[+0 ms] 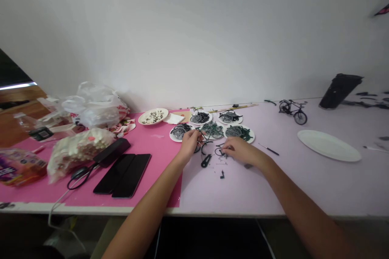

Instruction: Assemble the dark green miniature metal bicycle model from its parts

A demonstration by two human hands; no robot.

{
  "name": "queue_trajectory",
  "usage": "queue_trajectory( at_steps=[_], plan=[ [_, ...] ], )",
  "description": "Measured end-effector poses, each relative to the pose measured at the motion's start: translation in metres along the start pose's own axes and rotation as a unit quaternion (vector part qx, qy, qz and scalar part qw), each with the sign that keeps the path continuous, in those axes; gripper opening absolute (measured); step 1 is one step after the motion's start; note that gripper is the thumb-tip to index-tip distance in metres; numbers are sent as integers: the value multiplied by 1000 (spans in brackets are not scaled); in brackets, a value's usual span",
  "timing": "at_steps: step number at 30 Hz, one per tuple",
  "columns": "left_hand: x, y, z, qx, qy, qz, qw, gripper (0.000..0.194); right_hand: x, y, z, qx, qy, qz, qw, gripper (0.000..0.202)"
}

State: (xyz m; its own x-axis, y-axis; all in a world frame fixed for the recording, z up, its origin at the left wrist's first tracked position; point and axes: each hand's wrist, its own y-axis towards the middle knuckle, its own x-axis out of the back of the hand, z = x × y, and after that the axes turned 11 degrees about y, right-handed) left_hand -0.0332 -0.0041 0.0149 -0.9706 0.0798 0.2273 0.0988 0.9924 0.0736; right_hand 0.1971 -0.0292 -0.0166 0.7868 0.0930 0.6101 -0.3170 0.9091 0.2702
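Observation:
My left hand is closed, thumb and fingers pinching a thin dark miniature bicycle part that is partly hidden by the fingers. My right hand has its fingertips pressed together at a small dark part low over the table; what they pinch is too small to make out. Between and below the hands lie a curved black piece and a tiny black piece. Just beyond the hands, small white plates hold grey wheels and dark green or black parts, one pile of green parts being in the middle.
At right stand an assembled miniature bicycle, a white oval plate and a black cup. A small screwdriver lies near my right hand. Leftward are a dark phone, a black adapter, plastic bags and a plate of bits.

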Motion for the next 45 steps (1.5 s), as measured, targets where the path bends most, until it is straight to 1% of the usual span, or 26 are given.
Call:
queue_trajectory(
  at_steps=[3, 4, 8, 11, 15, 19, 22, 23, 25, 26, 27, 28, 30, 32, 34, 36, 39, 43, 45],
  plan=[
    [1, -1, -1, -12, 49, -4, 999, 25, 2, -1, 3, -11, 7, 17, 1000, 42],
    [2, -1, 0, -17, 67, -8, 998, 25, 3, -1, 4, -14, 6, 13, 1000, 40],
    [7, 0, 0, -47, 151, -42, 987, 24, 7, 0, 10, -10, -13, -17, 1000, 24],
    [13, 0, -1, -60, 232, -75, 968, 23, 10, 2, 15, -27, -15, -49, 998, 14],
    [19, -1, -2, -37, 327, -92, 940, 32, 12, 2, 22, -57, 1, -78, 995, 7],
    [18, -3, -1, -18, 387, -84, 918, 39, 12, 2, 24, -37, 19, -91, 995, 10],
    [15, -3, 0, -26, 418, -87, 904, 33, 11, 3, 23, -8, 32, -102, 994, 13],
    [15, -3, 0, -42, 429, -100, 897, 27, 10, 3, 24, 2, 38, -105, 994, 13],
    [14, -2, 0, -101, 442, -132, 882, 18, 9, 4, 26, 21, 52, -106, 993, 14],
    [14, -1, 0, -134, 436, -135, 880, 19, 9, 4, 27, 28, 60, -105, 992, 13],
    [14, -1, 0, -160, 418, -124, 886, 23, 8, 4, 29, 33, 69, -103, 992, 12],
    [14, -1, -1, -171, 388, -97, 900, 30, 8, 4, 30, 37, 78, -99, 991, 11],
    [13, -1, -1, -154, 311, -17, 938, 46, 7, 3, 33, 47, 96, -90, 990, 10],
    [11, -2, -1, -112, 240, 54, 963, 60, 6, 3, 34, 57, 107, -84, 989, 11],
    [8, -4, 1, -85, 189, 99, 973, 63, 5, 2, 34, 62, 108, -77, 989, 10],
    [4, -6, 3, -70, 154, 128, 977, 60, 4, 2, 32, 64, 106, -64, 990, 8],
    [-1, -8, 5, -50, 101, 141, 983, 55, 4, 3, 31, 60, 99, -50, 992, 7],
    [-5, -7, 5, -26, 12, 117, 993, 58, 6, 3, 33, 55, 72, -59, 994, 14],
    [-4, -5, 6, -26, -10, 105, 994, 61, 8, 2, 33, 35, 54, -36, 997, 20]
  ],
)
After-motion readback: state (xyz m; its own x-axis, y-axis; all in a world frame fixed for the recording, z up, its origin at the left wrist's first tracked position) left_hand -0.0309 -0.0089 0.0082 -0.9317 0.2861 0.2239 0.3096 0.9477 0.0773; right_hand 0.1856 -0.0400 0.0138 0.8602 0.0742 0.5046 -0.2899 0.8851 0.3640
